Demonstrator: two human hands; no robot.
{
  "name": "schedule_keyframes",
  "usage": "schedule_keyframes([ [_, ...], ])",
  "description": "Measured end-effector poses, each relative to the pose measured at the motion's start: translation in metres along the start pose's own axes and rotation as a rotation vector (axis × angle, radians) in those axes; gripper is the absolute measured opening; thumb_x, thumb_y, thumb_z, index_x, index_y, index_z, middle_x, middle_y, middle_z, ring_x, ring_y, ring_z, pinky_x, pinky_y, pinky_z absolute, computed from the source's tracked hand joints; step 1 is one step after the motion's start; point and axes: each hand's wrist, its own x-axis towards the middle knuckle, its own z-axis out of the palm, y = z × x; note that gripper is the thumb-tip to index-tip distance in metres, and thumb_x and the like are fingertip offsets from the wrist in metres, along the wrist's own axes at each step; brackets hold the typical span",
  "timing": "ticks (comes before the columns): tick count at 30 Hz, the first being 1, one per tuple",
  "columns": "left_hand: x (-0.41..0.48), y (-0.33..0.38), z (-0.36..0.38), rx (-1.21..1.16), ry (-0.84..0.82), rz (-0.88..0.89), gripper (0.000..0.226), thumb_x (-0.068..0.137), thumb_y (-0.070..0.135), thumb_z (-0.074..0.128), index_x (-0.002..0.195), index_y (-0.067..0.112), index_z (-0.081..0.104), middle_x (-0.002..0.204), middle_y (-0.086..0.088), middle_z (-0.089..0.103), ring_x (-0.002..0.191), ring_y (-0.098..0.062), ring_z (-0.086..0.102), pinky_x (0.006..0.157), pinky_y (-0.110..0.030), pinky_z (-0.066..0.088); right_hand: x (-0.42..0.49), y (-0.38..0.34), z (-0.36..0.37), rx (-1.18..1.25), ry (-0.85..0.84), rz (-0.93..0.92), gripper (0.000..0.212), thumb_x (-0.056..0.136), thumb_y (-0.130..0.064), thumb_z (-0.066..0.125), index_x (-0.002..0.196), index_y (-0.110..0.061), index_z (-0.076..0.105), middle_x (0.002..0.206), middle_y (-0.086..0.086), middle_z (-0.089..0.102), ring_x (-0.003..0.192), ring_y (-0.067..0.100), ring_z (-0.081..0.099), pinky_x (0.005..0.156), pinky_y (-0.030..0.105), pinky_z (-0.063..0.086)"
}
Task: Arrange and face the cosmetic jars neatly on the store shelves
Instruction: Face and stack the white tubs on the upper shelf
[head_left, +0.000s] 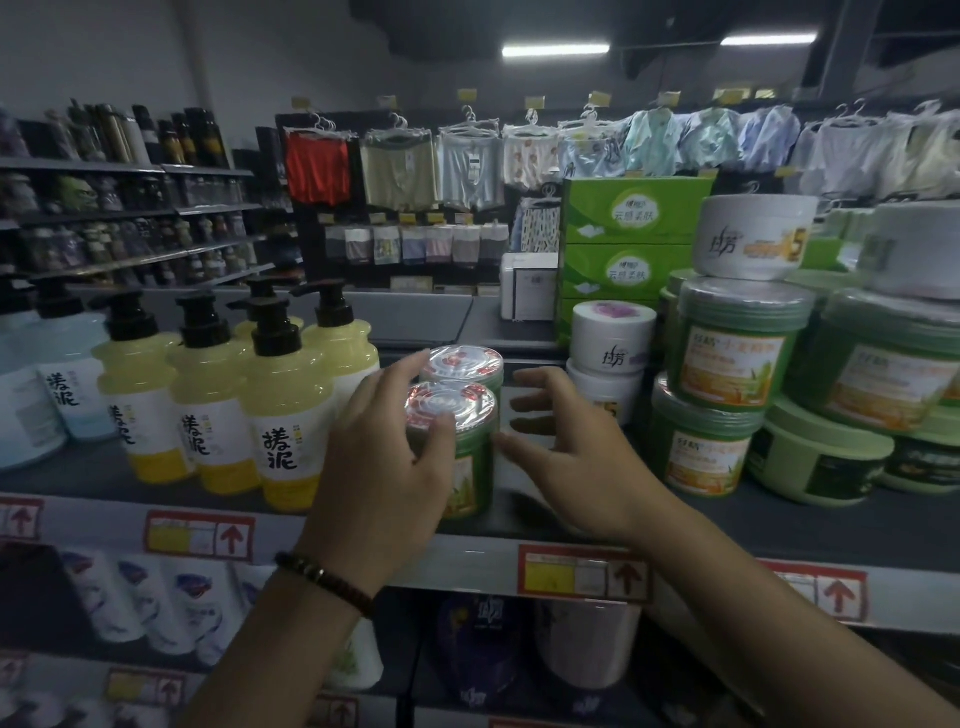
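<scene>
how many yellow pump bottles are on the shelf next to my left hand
5. Three yellow pump bottles stand in the front row, left of the left hand; two stand behind. More may be hidden behind them.

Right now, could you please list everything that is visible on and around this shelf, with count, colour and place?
Front green jar: one, green with shiny film lid, shelf centre, under the left hand.
Rear green jar: one, same kind, directly behind it.
Pump bottles: about five, yellow with black pumps, left of the jars.
White jars: two stacked right of the gap; another on top of the green stack.
Green tubs: several, stacked, right side.
Green boxes: three stacked, behind.
Hanging clothes: many, mixed colours, back wall.
Left hand: on the front jar, beaded bracelet at the wrist.
Right hand: open, beside the jar, apparently not touching.
</scene>
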Motion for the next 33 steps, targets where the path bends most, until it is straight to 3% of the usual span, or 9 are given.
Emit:
schedule_keyframes([
  [4,0.026,0.019,0.003,0.091,-0.038,0.125,0.039,0.098,0.027,0.068,0.137,0.024,0.065,0.133,0.006,0.066,0.121,-0.012,0.061,0.101,-0.034,0.054,-0.002,0.009,-0.008,0.032,0.13,0.007,0.028,0.11,-0.03,0.059,0.138,-0.027,0.059,0.123,-0.011,0.066,0.117,0.007,0.064,0.101,0.045,0.059],
  [8,0.055,0.037,0.016,0.094,-0.116,0.164,0.033,0.095,0.031,0.074,0.128,0.027,0.068,0.127,0.01,0.068,0.117,-0.007,0.061,0.098,-0.027,0.052,-0.005,0.015,-0.019,0.006,0.194,0.043,0.028,0.108,-0.029,0.061,0.136,-0.026,0.061,0.121,-0.004,0.07,0.105,0.008,0.067,0.094,0.039,0.059],
  [12,0.083,0.053,0.031,0.115,-0.259,0.143,0.037,0.095,0.038,0.075,0.13,0.029,0.066,0.13,0.006,0.067,0.117,-0.012,0.062,0.096,-0.029,0.052,-0.01,0.018,-0.034,0.004,0.224,0.092,0.031,0.106,-0.031,0.064,0.137,-0.026,0.06,0.119,-0.011,0.07,0.106,0.0,0.066,0.091,0.03,0.057],
  [18,0.114,0.079,0.064,0.248,-0.378,0.243,0.05,0.091,0.041,0.075,0.136,0.025,0.062,0.133,-0.003,0.067,0.122,-0.023,0.062,0.103,-0.037,0.052,-0.017,0.023,-0.045,0.02,0.259,0.101,0.022,0.107,-0.025,0.063,0.129,-0.024,0.066,0.114,-0.008,0.074,0.104,0.006,0.071,0.096,0.041,0.06],
  [23,0.139,0.091,0.093,0.275,-0.505,0.22,0.058,0.089,0.047,0.077,0.138,0.022,0.061,0.13,-0.004,0.066,0.118,-0.023,0.061,0.092,-0.029,0.048,-0.024,0.027,-0.052,-0.001,0.289,0.075,0.018,0.108,-0.028,0.062,0.125,-0.028,0.068,0.109,-0.013,0.073,0.099,-0.005,0.067,0.082,0.022,0.053],
  [25,0.152,0.091,0.104,0.29,-0.528,0.203,0.066,0.087,0.05,0.079,0.142,0.019,0.058,0.138,-0.006,0.062,0.124,-0.024,0.059,0.099,-0.032,0.05,-0.027,0.029,-0.053,-0.01,0.295,0.073,0.016,0.107,-0.029,0.063,0.122,-0.028,0.068,0.109,-0.016,0.072,0.1,-0.008,0.066,0.081,0.02,0.051],
  [27,0.161,0.09,0.114,0.3,-0.545,0.173,0.072,0.086,0.052,0.08,0.144,0.018,0.055,0.145,-0.007,0.059,0.13,-0.026,0.057,0.106,-0.036,0.05,-0.031,0.031,-0.056,-0.011,0.293,0.073,0.013,0.107,-0.028,0.063,0.119,-0.026,0.069,0.109,-0.013,0.074,0.103,-0.002,0.067,0.088,0.028,0.054],
  [30,0.17,0.087,0.127,0.291,-0.585,0.115,0.076,0.086,0.052,0.081,0.147,0.017,0.052,0.146,-0.008,0.058,0.131,-0.026,0.057,0.099,-0.032,0.048,-0.039,0.034,-0.062,-0.002,0.278,0.081,0.011,0.108,-0.023,0.062,0.115,-0.025,0.07,0.107,-0.005,0.076,0.103,0.013,0.07,0.094,0.049,0.058],
  [33,0.173,0.084,0.137,0.281,-0.623,0.066,0.076,0.084,0.052,0.083,0.144,0.015,0.055,0.142,-0.008,0.06,0.126,-0.027,0.059,0.096,-0.032,0.05,-0.046,0.034,-0.068,0.004,0.276,0.088,0.011,0.108,-0.021,0.062,0.113,-0.025,0.071,0.102,-0.002,0.076,0.099,0.018,0.071,0.093,0.053,0.058],
])
